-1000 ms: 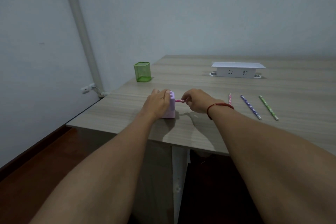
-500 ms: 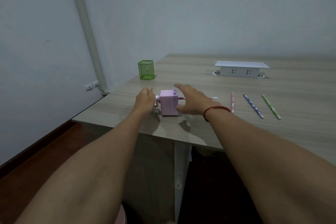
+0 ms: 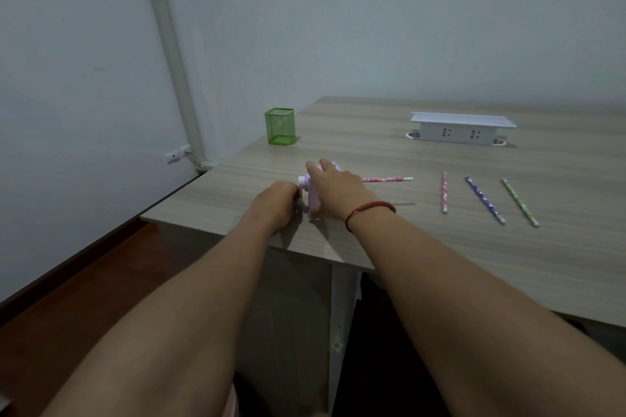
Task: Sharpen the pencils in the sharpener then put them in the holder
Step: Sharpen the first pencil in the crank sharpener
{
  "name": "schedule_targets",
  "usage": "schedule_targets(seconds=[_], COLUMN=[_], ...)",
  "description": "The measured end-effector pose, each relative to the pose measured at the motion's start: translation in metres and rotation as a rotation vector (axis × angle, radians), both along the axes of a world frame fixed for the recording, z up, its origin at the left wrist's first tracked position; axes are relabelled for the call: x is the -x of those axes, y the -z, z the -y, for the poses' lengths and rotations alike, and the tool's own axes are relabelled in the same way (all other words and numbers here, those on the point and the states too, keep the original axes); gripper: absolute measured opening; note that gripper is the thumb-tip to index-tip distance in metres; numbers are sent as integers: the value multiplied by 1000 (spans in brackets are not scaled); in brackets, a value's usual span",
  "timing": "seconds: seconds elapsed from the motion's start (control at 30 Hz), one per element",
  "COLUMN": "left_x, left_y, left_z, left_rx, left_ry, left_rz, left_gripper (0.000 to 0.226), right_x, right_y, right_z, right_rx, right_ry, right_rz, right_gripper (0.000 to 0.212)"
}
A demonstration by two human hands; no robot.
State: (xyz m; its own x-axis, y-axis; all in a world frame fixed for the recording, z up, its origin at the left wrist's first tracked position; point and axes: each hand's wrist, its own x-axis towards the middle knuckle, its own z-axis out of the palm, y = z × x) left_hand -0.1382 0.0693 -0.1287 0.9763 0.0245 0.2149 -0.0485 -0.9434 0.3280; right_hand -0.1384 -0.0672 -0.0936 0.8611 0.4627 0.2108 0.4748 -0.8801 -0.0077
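**Table** [image 3: 406,247]: wood-grain top under the sharpener.

**Socket box** [image 3: 460,132]: white, well behind and to the right of the sharpener. It has no part in this step.

**Right hand** [image 3: 335,191]: laid over the sharpener, fingers across its top, thumb on its near face, gripping. Bear down so the body neither slides nor tips.

**Left hand** [image 3: 276,205]: curled at the sharpener's left side by the crank [image 3: 302,181]. Whether it grips the handle cannot be told. Turn evenly, without jerks.

**Holder** [image 3: 280,127]: green mesh, behind the sharpener, well apart.

**Sharpener** [image 3: 313,200]: pink, mostly covered.

**Pencil in work** [image 3: 388,179]: pink-patterned, jutting level from the sharpener's right side. Keep it straight, or the point may snap.

**Loose pencils**: pink [image 3: 444,192], purple [image 3: 484,200], green [image 3: 520,202], right of the sharpener, waiting.
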Motion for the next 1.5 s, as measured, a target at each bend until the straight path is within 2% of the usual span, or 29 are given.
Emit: schedule_targets(seconds=[0.13, 0.2, 0.37, 0.6, 0.77, 1.2, 1.37, 1.5], left_x=[-4, -7, -20, -33, -18, 21, 34, 31], left_y=[8, 9, -2, -26, -30, -25, 10, 16], left_z=[0, -2, -8, -12, -10, -6, -4, -2], left_rx=[-73, -123, -244, -356, -344, -262, -264, -237], left_ry=[-13, -14, -8, 54, 88, 125, 120, 92], left_rz=[28, 62, 113, 231, 323, 342, 274, 203], left_gripper=[10, 9, 21, 31, 34, 34, 20, 8], right_x=[-3, -5, -4, -7, -2, -3, -4, -5], right_y=[6, 8, 10, 8, 6, -3, 3, 9], right_z=[-2, -3, -2, -6, -7, -11, -16, -15], right_rx=[-42, -42, -46, -30, -20, -7, -19, -15], right_ry=[-2, 10, 22, 60, 76, 111, 129, 128], right_rz=[29, 22, 26, 35, 37, -50, 17, 23], right_gripper=[61, 64, 71, 62, 60, 60, 41, 46])
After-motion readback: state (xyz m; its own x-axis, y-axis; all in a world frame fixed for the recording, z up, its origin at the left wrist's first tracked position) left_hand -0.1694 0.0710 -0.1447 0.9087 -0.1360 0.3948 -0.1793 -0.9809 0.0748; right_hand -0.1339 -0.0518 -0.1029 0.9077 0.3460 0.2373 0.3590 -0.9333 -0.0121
